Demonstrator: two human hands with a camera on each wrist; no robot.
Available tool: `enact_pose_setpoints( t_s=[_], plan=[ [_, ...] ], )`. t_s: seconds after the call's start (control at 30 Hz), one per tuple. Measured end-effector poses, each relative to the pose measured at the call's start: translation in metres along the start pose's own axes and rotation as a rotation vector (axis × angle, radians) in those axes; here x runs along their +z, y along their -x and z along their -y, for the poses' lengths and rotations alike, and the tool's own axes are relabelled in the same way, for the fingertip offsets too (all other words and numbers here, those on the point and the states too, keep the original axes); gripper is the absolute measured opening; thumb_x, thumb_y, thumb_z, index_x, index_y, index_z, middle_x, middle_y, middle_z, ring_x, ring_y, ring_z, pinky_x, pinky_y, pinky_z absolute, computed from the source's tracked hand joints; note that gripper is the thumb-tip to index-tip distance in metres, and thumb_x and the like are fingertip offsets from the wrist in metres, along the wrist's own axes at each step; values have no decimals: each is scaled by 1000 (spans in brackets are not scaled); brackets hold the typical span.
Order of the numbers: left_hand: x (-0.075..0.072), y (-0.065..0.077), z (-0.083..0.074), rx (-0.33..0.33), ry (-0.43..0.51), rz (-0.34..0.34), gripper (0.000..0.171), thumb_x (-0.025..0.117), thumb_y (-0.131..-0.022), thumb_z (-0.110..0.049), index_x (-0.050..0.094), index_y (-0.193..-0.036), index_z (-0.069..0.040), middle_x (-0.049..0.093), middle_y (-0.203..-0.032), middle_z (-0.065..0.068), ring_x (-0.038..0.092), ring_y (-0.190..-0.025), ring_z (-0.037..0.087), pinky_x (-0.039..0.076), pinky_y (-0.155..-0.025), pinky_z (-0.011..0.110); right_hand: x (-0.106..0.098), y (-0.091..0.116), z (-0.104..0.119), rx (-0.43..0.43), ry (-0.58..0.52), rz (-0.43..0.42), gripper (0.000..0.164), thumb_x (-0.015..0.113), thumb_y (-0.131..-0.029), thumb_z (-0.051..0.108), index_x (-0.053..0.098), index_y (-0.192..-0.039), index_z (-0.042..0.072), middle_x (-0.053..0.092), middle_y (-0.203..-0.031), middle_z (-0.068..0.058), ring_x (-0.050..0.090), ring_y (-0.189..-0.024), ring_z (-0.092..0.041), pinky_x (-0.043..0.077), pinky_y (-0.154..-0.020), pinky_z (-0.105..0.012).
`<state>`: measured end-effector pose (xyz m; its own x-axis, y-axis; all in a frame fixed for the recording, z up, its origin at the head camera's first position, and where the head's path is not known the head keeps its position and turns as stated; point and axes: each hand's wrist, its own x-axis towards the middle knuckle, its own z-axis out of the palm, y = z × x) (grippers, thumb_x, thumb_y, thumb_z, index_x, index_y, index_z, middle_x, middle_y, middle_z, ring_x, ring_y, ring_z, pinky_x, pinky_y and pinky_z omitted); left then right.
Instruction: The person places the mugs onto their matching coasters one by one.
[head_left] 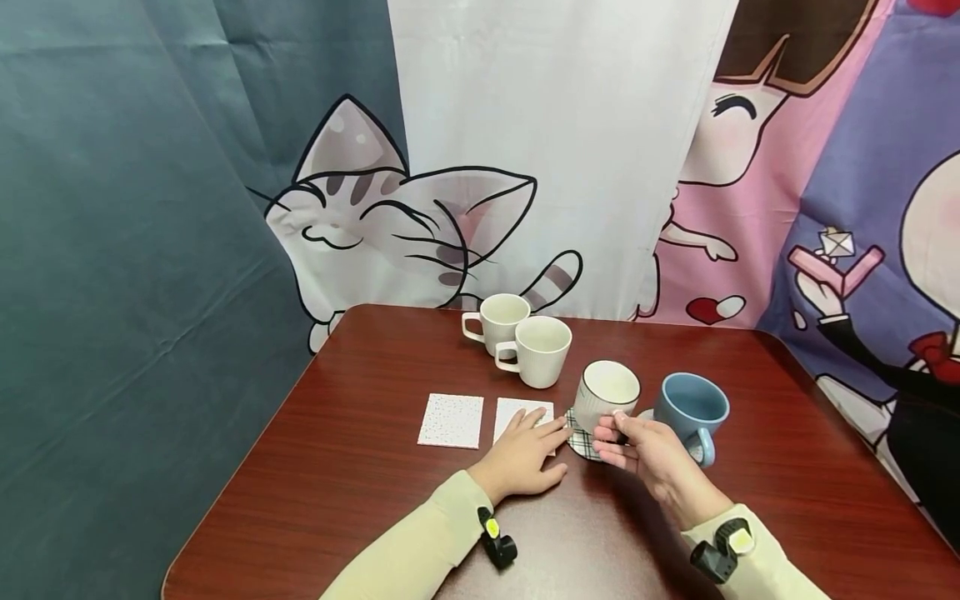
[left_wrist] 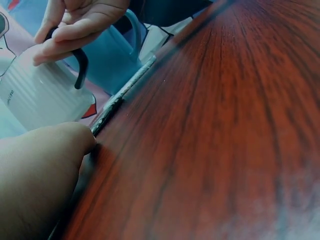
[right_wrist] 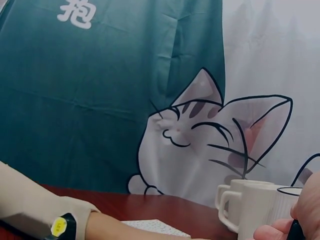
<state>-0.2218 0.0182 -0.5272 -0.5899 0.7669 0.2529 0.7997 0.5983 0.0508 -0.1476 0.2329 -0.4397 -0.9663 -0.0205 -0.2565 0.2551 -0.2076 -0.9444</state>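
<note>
A white ribbed mug [head_left: 602, 398] with a dark rim is at the plaid round coaster [head_left: 581, 444]; I cannot tell whether its base touches. Its black handle [left_wrist: 82, 68] is between the thumb and fingers of my right hand [head_left: 656, 461], which pinches it. My left hand [head_left: 522, 457] lies palm down with fingers extended, over a white square coaster [head_left: 513, 408] and reaching the plaid coaster's edge. Just right of the held mug, a blue mug [head_left: 693, 404] stands on a coaster mostly hidden beneath it.
Two plain white mugs stand close together at the back, the nearer mug [head_left: 542, 354] partly covering the farther mug [head_left: 502, 321]. A speckled square coaster [head_left: 451, 421] lies left of my left hand. Behind the brown table [head_left: 322, 467] hangs a cartoon-printed curtain [head_left: 555, 125].
</note>
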Motion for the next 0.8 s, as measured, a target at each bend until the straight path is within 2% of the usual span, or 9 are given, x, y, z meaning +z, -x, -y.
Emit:
enact_pose_setpoints(
  t_s=[0.23,0.63,0.8],
  plan=[
    [3,0,0,4,1,-5,55,56,-95,-49,57,-145,-27,48,-154,-4,37,-146,31,27,-117,57,0,3,-9,10,-1,-16,35,47,-108,20,59,-122,-11,74,-99,-8,74,-88,-19,59,-80,-31],
    [-2,0,-2,-1,-2,11,56,56,-94,-48,58,-145,-25,48,-154,-4,35,-147,31,26,-117,57,0,2,-18,10,-10,-8,32,47,-108,19,63,-116,-8,73,-97,-7,74,-86,-18,59,-80,-31],
    [0,0,-2,3,-12,9,56,56,-94,-49,58,-145,-25,48,-154,-4,34,-148,31,26,-117,57,5,1,-22,12,-27,-34,32,47,-108,21,63,-115,-6,73,-95,-6,75,-83,-18,60,-78,-31]
  ],
)
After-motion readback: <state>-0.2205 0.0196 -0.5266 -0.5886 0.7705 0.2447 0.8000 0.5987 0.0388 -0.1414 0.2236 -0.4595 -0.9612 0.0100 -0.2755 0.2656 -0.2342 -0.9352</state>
